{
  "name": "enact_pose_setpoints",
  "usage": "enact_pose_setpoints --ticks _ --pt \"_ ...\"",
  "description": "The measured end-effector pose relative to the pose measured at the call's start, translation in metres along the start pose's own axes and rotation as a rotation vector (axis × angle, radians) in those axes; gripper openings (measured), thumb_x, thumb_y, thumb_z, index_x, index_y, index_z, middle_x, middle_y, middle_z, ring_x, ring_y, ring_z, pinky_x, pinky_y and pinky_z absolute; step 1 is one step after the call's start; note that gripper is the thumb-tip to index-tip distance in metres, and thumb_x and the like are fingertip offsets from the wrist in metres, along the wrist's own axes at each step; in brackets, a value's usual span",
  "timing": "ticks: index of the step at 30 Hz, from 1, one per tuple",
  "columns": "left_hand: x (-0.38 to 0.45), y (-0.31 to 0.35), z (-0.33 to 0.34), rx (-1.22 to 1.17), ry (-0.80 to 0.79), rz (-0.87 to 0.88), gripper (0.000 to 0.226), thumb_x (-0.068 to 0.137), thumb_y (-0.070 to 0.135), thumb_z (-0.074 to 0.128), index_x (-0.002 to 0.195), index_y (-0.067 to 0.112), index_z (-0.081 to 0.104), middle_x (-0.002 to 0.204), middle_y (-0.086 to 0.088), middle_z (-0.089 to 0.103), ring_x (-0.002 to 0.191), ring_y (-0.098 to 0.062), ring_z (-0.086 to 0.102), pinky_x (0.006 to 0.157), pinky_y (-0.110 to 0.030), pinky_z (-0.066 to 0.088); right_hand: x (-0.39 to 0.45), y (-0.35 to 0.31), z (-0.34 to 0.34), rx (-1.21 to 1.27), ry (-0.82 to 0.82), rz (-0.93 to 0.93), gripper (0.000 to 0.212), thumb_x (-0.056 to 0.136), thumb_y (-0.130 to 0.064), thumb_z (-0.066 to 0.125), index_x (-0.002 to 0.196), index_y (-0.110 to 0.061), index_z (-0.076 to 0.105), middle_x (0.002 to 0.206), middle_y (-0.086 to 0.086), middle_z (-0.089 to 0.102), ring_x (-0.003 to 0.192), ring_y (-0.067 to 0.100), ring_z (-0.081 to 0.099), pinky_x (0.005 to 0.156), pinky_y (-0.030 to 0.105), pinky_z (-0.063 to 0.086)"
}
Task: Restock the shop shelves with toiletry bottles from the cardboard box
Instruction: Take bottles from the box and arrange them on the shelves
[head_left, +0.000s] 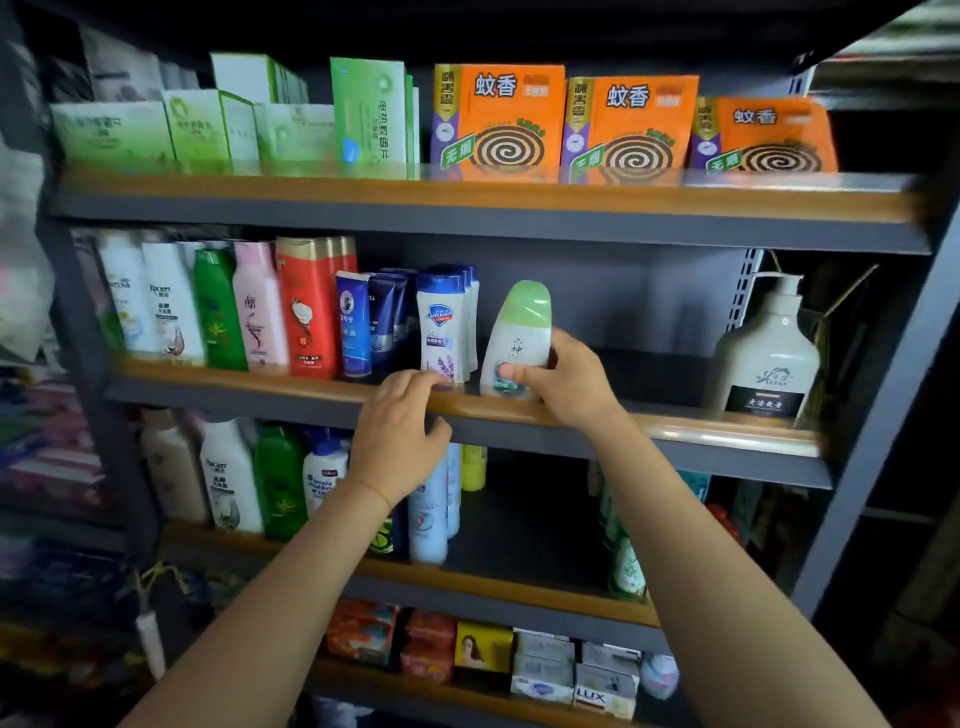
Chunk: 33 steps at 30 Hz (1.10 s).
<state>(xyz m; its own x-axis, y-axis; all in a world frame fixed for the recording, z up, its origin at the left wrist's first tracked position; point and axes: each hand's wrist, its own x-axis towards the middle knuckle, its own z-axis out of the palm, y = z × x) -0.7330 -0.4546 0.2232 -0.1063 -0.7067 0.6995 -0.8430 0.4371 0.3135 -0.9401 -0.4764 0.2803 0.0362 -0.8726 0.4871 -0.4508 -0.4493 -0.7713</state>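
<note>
My right hand (563, 379) grips a white bottle with a green cap (522, 332), which stands upright on the middle shelf (727, 431) beside a white and blue Safeguard bottle (441, 322). My left hand (400, 436) rests on the wooden front lip of that shelf, its fingers curled over the edge just below the Safeguard bottle. The cardboard box is out of view.
Shampoo bottles (208, 306) fill the left of the middle shelf; a large white pump bottle (769, 358) stands at its right. Bare shelf lies between it and my right hand. Mosquito-coil boxes (498, 122) sit above, more bottles (228, 478) and soap packs (545, 670) below.
</note>
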Motion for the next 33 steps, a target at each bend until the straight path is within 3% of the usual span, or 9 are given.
enact_pose_setpoints --ticks 4,8,13,16,20,24,27,30,33 --pt "0.006 -0.005 -0.002 0.01 -0.021 0.002 0.037 0.083 0.017 0.061 0.12 0.02 0.057 0.115 0.002 0.054 0.113 -0.02 0.047 0.097 -0.036 0.04 0.022 -0.003 0.0 -0.066 -0.094 0.086 0.045 0.077 -0.032 0.081 0.116 -0.019 0.062 0.106 -0.004 0.072 0.087 0.008 0.069 0.073 0.023 0.055" --pt "0.007 -0.006 0.003 0.009 0.005 0.009 0.034 0.082 0.018 0.062 0.116 0.018 0.059 0.111 0.0 0.051 0.112 -0.021 0.044 0.096 -0.036 0.041 0.037 -0.003 0.0 -0.122 -0.144 0.142 0.046 0.078 -0.038 0.08 0.115 -0.018 0.063 0.107 -0.001 0.073 0.091 0.013 0.07 0.089 0.035 0.056" --pt "0.007 -0.008 0.008 0.002 0.038 0.02 0.033 0.08 0.017 0.063 0.113 0.019 0.061 0.11 0.001 0.05 0.112 -0.02 0.043 0.095 -0.034 0.042 0.039 -0.006 0.001 -0.084 -0.152 0.201 0.04 0.081 -0.04 0.077 0.112 -0.021 0.061 0.106 0.0 0.072 0.08 0.007 0.068 0.061 0.02 0.048" --pt "0.007 -0.008 0.009 0.008 0.045 0.016 0.035 0.081 0.017 0.063 0.115 0.017 0.06 0.111 -0.002 0.051 0.114 -0.022 0.044 0.095 -0.036 0.043 0.037 -0.009 0.002 -0.091 -0.168 0.202 0.039 0.081 -0.037 0.077 0.111 -0.02 0.06 0.101 -0.004 0.071 0.079 0.003 0.066 0.059 0.019 0.048" --pt "0.008 -0.009 0.01 0.016 0.045 0.038 0.035 0.08 0.015 0.062 0.116 0.015 0.06 0.112 -0.004 0.052 0.115 -0.025 0.045 0.097 -0.04 0.045 0.025 -0.005 0.004 -0.096 -0.051 0.046 0.044 0.075 -0.022 0.083 0.113 -0.013 0.063 0.106 0.001 0.071 0.094 0.018 0.069 0.085 0.037 0.057" --pt "-0.003 -0.01 0.009 -0.097 0.091 0.058 0.046 0.082 0.01 0.063 0.127 0.014 0.057 0.129 -0.004 0.05 0.126 -0.021 0.041 0.11 -0.035 0.038 -0.017 -0.014 0.01 -0.016 0.059 -0.197 0.039 0.075 -0.014 0.081 0.106 -0.03 0.063 0.104 -0.007 0.069 0.1 0.013 0.063 0.091 0.029 0.051" --pt "-0.033 -0.019 0.019 -0.151 0.23 0.002 0.04 0.081 0.005 0.061 0.121 0.01 0.06 0.125 -0.007 0.054 0.121 -0.022 0.047 0.103 -0.031 0.039 -0.057 -0.022 0.012 0.132 0.071 -0.226 0.041 0.076 -0.013 0.082 0.105 -0.035 0.063 0.102 -0.011 0.071 0.101 0.011 0.066 0.09 0.028 0.052" --pt "-0.066 -0.041 0.044 -0.178 0.083 -0.198 0.021 0.085 0.009 0.06 0.105 0.013 0.066 0.106 -0.004 0.063 0.098 -0.022 0.06 0.076 -0.024 0.04 -0.083 -0.012 0.019 0.164 -0.05 -0.193 0.041 0.074 -0.014 0.083 0.102 -0.037 0.063 0.098 -0.014 0.072 0.096 0.005 0.067 0.083 0.023 0.054" --pt "-0.096 -0.068 0.075 -0.165 -0.157 -0.319 0.018 0.09 0.009 0.058 0.102 0.014 0.071 0.105 -0.004 0.068 0.096 -0.022 0.063 0.076 -0.026 0.045 -0.102 0.022 0.046 0.083 -0.194 -0.085 0.043 0.073 -0.013 0.083 0.104 -0.034 0.063 0.099 -0.02 0.067 0.092 -0.007 0.063 0.079 0.013 0.048"
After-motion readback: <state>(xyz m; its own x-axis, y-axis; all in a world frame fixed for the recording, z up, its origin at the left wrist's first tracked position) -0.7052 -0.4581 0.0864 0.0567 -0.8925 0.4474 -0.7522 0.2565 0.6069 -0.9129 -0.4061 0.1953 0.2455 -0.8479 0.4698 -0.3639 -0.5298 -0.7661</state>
